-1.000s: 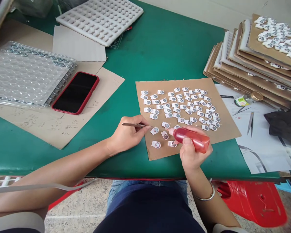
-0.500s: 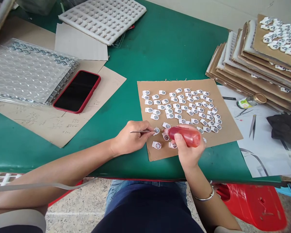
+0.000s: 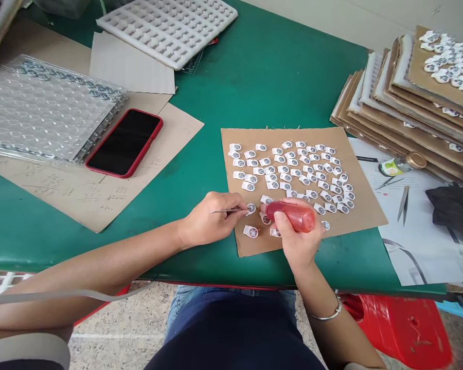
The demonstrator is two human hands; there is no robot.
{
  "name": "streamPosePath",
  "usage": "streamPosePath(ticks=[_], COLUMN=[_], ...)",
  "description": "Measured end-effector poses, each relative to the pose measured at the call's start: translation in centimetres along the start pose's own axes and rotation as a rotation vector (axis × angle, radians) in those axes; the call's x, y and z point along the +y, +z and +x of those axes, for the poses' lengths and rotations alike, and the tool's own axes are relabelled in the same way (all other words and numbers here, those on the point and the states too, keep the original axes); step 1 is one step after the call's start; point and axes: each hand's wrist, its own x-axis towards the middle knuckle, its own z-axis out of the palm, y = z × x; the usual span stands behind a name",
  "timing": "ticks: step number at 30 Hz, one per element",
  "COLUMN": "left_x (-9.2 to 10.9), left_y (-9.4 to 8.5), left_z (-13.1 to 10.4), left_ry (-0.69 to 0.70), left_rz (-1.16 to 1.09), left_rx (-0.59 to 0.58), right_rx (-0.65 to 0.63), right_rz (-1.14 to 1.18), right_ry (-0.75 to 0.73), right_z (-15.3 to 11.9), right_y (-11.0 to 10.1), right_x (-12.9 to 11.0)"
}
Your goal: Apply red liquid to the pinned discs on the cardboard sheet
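Observation:
A thin metal tool (image 3: 224, 210), perhaps tweezers, is pinched in my left hand (image 3: 212, 220). Its tip is at a small white piece with a dark round print (image 3: 251, 208), near the left edge of a brown cardboard sheet (image 3: 262, 247). My right hand (image 3: 301, 241) is wrapped round a red squeeze bottle (image 3: 293, 215), which lies tilted with its narrow end pointing left, close to the same piece. Several similar white pieces (image 3: 271, 177) are spread over the cardboard. The bottle's nozzle tip is hard to make out.
A red-cased phone (image 3: 125, 144) and a clear plastic tray (image 3: 42, 113) lie at left. White foam tray (image 3: 170, 31) stands at the back. At right are stacked cardboard sheets (image 3: 405, 97), a small glass jar (image 3: 402, 163), tweezers (image 3: 403, 204) and a black cloth (image 3: 453, 203).
The view has shifted slightly. The red bottle is tilted a little differently and its narrow end sits slightly nearer the printed piece. Both hands keep their holds.

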Motion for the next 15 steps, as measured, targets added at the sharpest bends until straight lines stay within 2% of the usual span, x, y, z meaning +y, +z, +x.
streamPosePath(ticks=[15], left_x=[-0.03], left_y=[0.09], left_z=[-0.07], left_ry=[0.027], left_rz=[0.03], left_rx=[0.004], right_rx=[-0.004], right_rz=[-0.04], right_ry=[-0.027], right_z=[-0.05], right_y=[-0.12], right_x=[0.14])
